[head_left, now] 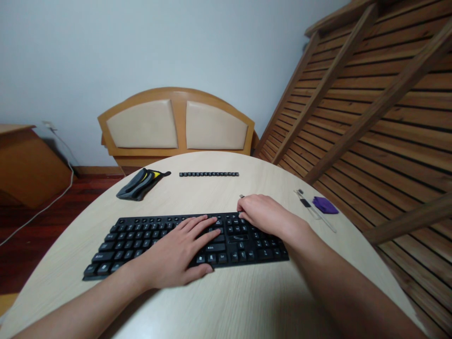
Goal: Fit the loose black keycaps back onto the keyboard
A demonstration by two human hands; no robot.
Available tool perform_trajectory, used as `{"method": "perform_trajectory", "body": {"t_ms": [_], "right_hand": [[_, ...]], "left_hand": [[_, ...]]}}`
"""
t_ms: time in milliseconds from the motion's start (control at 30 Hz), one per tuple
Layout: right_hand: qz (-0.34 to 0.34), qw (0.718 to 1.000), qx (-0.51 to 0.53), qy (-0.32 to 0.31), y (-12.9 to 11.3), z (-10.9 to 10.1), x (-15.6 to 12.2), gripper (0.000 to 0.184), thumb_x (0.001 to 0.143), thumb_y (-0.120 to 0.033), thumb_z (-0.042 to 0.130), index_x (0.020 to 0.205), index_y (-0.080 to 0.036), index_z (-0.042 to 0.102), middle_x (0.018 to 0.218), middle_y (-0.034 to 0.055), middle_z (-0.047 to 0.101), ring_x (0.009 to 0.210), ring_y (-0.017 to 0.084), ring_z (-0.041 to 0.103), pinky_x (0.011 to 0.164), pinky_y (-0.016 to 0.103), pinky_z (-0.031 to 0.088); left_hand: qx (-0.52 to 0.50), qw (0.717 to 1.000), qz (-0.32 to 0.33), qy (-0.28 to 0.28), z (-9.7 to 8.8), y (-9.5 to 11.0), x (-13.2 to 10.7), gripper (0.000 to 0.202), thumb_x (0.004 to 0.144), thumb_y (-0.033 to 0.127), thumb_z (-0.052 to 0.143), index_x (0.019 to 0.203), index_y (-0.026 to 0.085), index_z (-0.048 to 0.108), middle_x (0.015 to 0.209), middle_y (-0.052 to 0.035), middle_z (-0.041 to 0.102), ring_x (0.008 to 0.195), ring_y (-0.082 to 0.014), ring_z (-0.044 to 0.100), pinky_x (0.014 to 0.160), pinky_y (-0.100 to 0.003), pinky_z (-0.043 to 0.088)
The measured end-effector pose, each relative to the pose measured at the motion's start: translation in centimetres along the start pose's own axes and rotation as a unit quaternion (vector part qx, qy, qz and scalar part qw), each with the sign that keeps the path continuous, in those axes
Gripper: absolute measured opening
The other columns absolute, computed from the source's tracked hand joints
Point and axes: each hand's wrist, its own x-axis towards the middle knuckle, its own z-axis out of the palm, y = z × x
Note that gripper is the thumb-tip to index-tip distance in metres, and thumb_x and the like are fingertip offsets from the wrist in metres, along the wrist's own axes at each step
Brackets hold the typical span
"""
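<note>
Keyboard (183,238) lay at table (247,301) centre. Left hand (180,256) rested flat, open, on it; right hand (263,214) curled at its 1 o'clock edge, grip unclear. A row of removed keycaps (209,174) lay at 12 o'clock; most keys remained seated.

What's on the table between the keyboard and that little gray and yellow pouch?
Nothing: in the head view, only bare table lies between the keyboard and the pouch.

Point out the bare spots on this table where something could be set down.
Bare tabletop runs between the keyboard and the near edge, flanked by the forearms. Another patch lies between the keyboard, the key row and the pouch. It is crowded by the left hand, the right hand and the tools beside the purple cloth.
</note>
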Motion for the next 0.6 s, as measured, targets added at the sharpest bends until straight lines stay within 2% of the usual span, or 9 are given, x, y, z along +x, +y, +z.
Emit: {"method": "perform_trajectory", "body": {"t_ms": [200, 600], "right_hand": [[-0.003, 1.000, -0.017, 0.003, -0.3, 0.1, 0.1, 0.023, 0.093, -0.020, 0.053, 0.102, -0.015, 0.074, 0.101, 0.0157, 0.075, 0.094, 0.030, 0.070, 0.077, 0.035, 0.049], [-0.030, 0.999, 0.025, 0.014, 0.8, 0.4, 0.4, 0.020, 0.091, -0.021, 0.058, 0.101, -0.016, 0.075, 0.101, 0.0133, 0.076, 0.096, 0.029, 0.070, 0.081, 0.034, 0.048]], "left_hand": [[0.005, 1.000, 0.001, -0.004, 0.0, 0.0, 0.0, 0.069, 0.094, 0.053, 0.056, 0.152, 0.024, 0.033, 0.161, -0.0110, 0.028, 0.146, -0.0350, 0.028, 0.117, -0.055, 0.029], [0.003, 1.000, 0.002, -0.003, 0.0, 0.0, 0.0, 0.069, 0.094, 0.053, 0.056, 0.152, 0.024, 0.033, 0.162, -0.0112, 0.028, 0.146, -0.0354, 0.029, 0.117, -0.056, 0.029]]}}
